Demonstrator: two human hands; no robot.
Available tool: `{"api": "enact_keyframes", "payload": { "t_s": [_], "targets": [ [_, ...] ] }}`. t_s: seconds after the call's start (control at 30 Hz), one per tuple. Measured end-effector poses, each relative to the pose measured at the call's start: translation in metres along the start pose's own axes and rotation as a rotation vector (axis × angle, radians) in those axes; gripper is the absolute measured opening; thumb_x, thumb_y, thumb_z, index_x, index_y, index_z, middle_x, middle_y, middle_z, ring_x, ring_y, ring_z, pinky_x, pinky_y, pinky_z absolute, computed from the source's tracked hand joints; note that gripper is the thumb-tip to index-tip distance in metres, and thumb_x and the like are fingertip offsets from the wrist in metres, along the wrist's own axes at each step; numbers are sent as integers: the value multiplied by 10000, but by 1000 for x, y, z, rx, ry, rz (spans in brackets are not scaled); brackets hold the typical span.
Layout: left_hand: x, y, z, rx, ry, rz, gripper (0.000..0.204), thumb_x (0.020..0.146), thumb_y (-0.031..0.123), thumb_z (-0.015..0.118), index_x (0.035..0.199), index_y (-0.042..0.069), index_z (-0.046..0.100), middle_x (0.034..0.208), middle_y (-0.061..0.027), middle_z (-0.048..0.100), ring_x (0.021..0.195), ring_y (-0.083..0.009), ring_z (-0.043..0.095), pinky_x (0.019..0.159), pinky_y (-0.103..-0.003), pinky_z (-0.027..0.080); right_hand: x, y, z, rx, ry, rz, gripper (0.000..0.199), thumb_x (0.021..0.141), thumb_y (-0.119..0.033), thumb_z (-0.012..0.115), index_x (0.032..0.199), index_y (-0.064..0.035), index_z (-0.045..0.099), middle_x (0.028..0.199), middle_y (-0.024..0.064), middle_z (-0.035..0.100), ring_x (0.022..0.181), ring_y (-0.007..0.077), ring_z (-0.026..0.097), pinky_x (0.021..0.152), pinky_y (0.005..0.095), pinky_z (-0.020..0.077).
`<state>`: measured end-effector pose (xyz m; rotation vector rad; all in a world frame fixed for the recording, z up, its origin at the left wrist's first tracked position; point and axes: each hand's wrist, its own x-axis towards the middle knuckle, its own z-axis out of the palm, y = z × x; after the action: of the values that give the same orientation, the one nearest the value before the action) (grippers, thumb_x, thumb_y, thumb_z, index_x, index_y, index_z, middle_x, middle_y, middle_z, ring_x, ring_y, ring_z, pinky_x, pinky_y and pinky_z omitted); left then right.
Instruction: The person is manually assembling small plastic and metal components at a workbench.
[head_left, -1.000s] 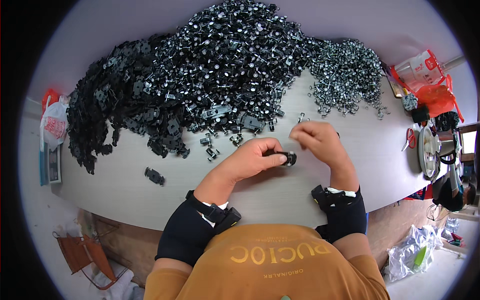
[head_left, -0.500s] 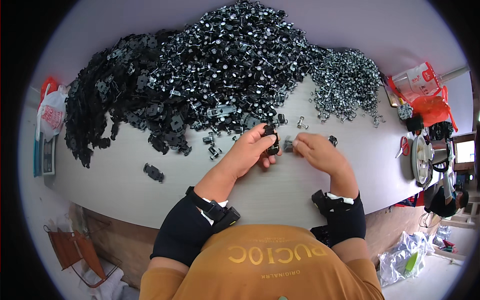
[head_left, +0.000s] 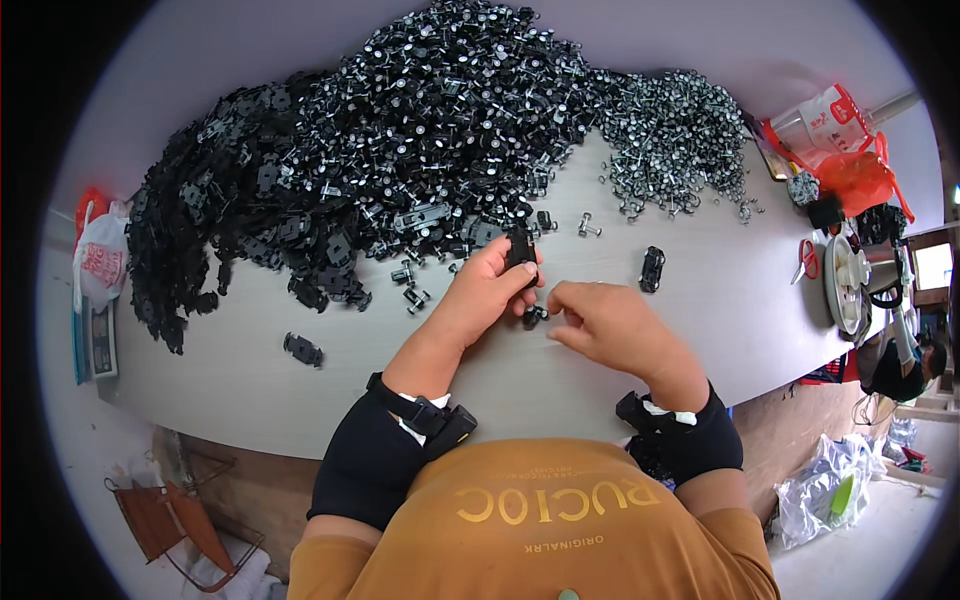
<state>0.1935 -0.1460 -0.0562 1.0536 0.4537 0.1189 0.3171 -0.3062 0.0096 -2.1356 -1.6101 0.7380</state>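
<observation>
My left hand (head_left: 490, 285) is closed around a black toy car chassis (head_left: 520, 250), its thumb pressed on the near end. Just below those fingers is a small wheel-and-axle piece (head_left: 535, 316); whether it touches them or lies on the table I cannot tell. My right hand (head_left: 615, 325) hovers right of that piece, thumb and forefinger apart, with nothing visible between them. Another black chassis (head_left: 652, 270) lies on the table beyond my right hand. To the left of my forearms rests a flat black chassis plate (head_left: 303, 350).
Black plates (head_left: 190, 210) heap at the left, dark wheeled parts (head_left: 450, 110) at the back middle, and silvery axle pieces (head_left: 675, 140) at the back right. Loose axles (head_left: 588, 226) lie in front. Red-handled scissors (head_left: 806, 262), a round tray (head_left: 845, 285) and a red bag (head_left: 860, 180) line the right edge.
My right hand has moved slightly left and down, and its fingers have parted. The wheel-and-axle piece now shows below my left fingers. The chassis at the right is now fully uncovered.
</observation>
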Motion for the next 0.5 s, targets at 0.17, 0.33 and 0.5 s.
{"api": "enact_keyframes", "payload": {
  "t_s": [0.17,0.33,0.5],
  "targets": [
    [3,-1,2,0,7,18,136,980,120,553,1095,50,575,915,-31,625,739,-97,585,620,-233,479,7,0,24,-197,224,-92,312,793,-267,746,1006,-86,608,867,93,660,806,309,646,711,417,503],
    [1,-4,0,15,-2,42,128,982,118,547,1088,52,576,916,-22,614,748,-99,587,626,-231,482,16,-10,29,-246,133,-23,306,810,-318,714,972,-87,594,892,82,664,838,304,660,724,423,519],
    [2,-4,-1,0,-16,35,128,985,114,537,1091,49,568,933,-33,616,758,-106,595,638,-242,498,23,-3,35,-253,108,26,236,841,-294,673,934,-87,608,863,103,680,818,309,665,714,425,517]
  ]
}}
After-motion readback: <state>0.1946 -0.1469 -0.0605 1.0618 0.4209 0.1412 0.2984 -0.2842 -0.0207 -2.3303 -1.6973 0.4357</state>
